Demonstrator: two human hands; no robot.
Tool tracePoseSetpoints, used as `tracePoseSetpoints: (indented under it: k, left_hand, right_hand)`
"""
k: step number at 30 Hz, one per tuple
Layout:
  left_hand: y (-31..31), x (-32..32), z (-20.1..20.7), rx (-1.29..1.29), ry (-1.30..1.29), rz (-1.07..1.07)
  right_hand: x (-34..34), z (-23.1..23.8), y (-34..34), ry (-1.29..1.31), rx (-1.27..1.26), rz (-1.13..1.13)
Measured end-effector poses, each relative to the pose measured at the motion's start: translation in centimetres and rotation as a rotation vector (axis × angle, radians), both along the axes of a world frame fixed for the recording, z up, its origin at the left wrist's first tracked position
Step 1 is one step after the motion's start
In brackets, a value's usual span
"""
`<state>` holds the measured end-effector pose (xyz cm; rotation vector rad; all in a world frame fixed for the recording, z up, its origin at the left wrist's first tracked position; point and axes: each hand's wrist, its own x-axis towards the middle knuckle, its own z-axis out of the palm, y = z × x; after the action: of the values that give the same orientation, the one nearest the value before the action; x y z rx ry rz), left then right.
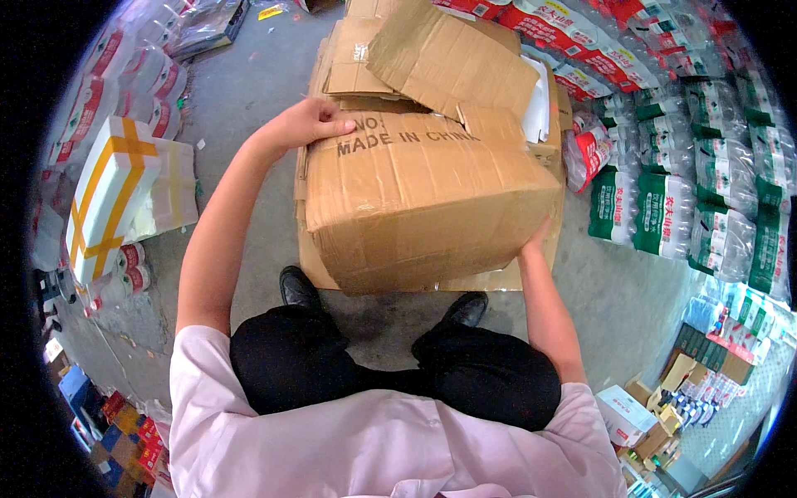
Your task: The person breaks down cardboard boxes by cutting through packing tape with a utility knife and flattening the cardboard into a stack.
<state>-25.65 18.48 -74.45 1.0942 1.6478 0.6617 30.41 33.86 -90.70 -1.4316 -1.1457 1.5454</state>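
Note:
A big brown cardboard box with dark print and clear tape lies in front of me on flattened cardboard. My left hand grips its far left corner, thumb on the upper face and fingers bent behind the edge. Low on the right side, my right hand clasps the box; some of its fingers are hidden. Right behind the box, loose folded cardboard sheets lean on a stack of flattened cartons. A white sheet or panel shows beside them.
Packs of bottles with green wrap and red wrap are stacked along the right. At left, a white foam box with yellow tape stands by more bottle packs. My black shoes stand close to the cardboard.

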Motion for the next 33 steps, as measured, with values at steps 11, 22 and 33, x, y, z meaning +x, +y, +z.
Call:
tracePoseSetpoints:
  k: [11,22,33]
  left_hand:
    - [2.7,3.8,0.6,0.427,0.896,-0.018]
    - [-2.1,9.4,5.6,0.791,0.614,0.097]
    - [0.4,11.5,-1.1,0.687,0.558,0.013]
  right_hand:
    - [0.2,-2.5,0.2,0.204,-0.332,-0.114]
    - [-0.2,-0.2,0.3,-0.198,-0.208,-0.14]
    - [4.9,-0.5,3.0,-0.965,0.295,-0.058]
